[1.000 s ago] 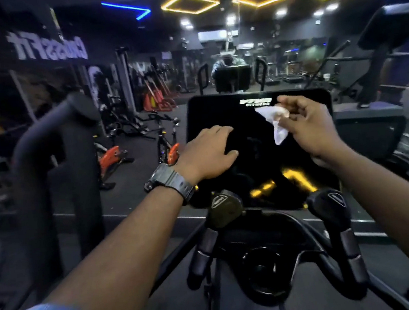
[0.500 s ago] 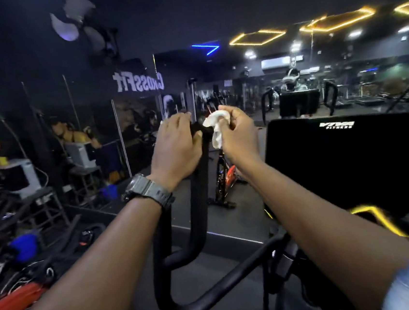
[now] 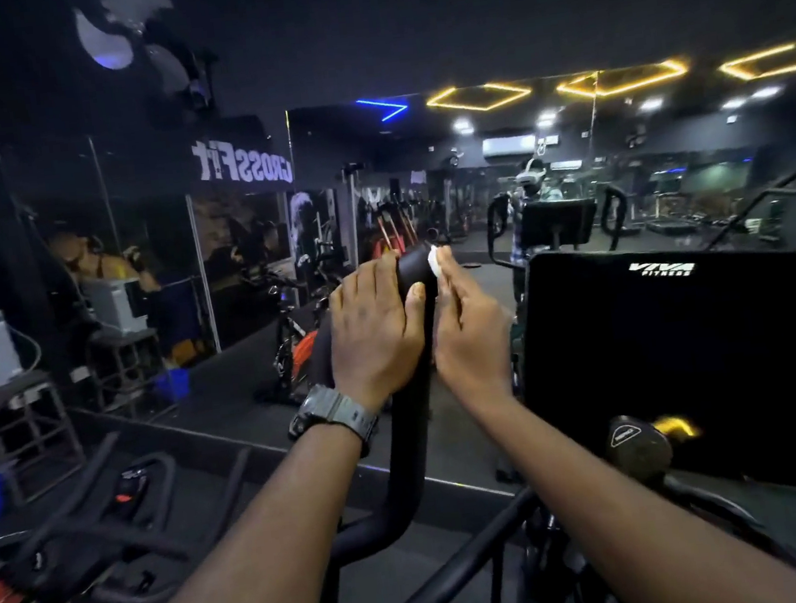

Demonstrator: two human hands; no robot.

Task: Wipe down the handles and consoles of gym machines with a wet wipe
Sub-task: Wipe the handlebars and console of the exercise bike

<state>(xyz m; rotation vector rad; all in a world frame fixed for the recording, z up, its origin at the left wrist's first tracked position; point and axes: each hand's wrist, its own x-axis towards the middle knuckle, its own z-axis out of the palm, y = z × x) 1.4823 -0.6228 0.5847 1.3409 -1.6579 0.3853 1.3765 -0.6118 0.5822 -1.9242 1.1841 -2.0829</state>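
I observe my left hand wrapped over the upper end of the black handle, fingers curled across its far side and thumb laid along the near side; this grip is closed on the handle. My right hand sits just beside it on the handle's right flank, its fingers pinching a small white wipe and pressing it against the handle's rounded tip. Only a small part of the wipe shows above the fingertips; the rest is hidden in the hand. The two hands are nearly touching, with the handle between them. A grey watch sits on my left wrist. The handle rises upright from a curved bar low in the frame. To the right stands the dark console, screen unlit, bearing white "VIVA FITNESS" lettering near its top edge; neither hand touches it. Below the console a short black knob shows a yellow reflection beside it. Ahead, a mirror wall reflects bikes, hexagonal yellow ceiling lights and reversed "CrossFit" lettering.
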